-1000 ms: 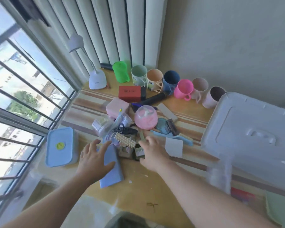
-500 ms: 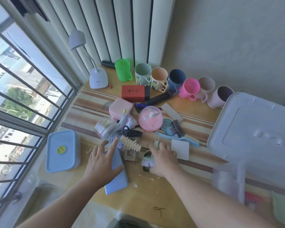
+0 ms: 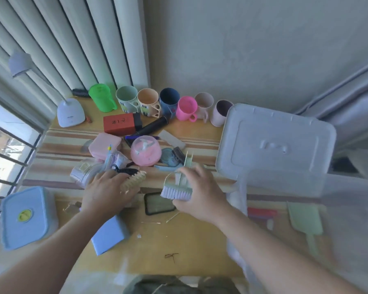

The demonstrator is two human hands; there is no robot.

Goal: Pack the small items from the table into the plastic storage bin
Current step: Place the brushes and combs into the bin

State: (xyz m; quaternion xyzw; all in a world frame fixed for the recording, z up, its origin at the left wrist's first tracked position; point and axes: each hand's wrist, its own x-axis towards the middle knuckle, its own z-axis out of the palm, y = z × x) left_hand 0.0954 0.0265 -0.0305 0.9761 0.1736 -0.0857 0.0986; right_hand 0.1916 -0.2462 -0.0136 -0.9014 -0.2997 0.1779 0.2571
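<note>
My right hand (image 3: 197, 193) grips a pale green brush with white bristles (image 3: 177, 186), lifted a little above the table. My left hand (image 3: 106, 193) is closed on a cream hair claw clip (image 3: 134, 180) at the pile of small items. The clear plastic storage bin (image 3: 338, 209) stands at the right, its white lid (image 3: 278, 145) resting over its far part. A small black-framed mirror (image 3: 158, 203) lies between my hands. A light blue flat pad (image 3: 109, 235) lies below my left hand. The pile holds a pink dome (image 3: 145, 154) and a pink case (image 3: 104, 144).
Several cups (image 3: 169, 102) stand in a row by the back wall, with a red box (image 3: 120, 123) and a black tube (image 3: 154, 128) in front. A white desk lamp (image 3: 70, 112) stands back left. A blue lidded box (image 3: 26, 217) sits by the window at left.
My right hand has picked up the brush and lifted it, uncovering the mirror. My left hand left the blue pad and moved up onto the claw clip.
</note>
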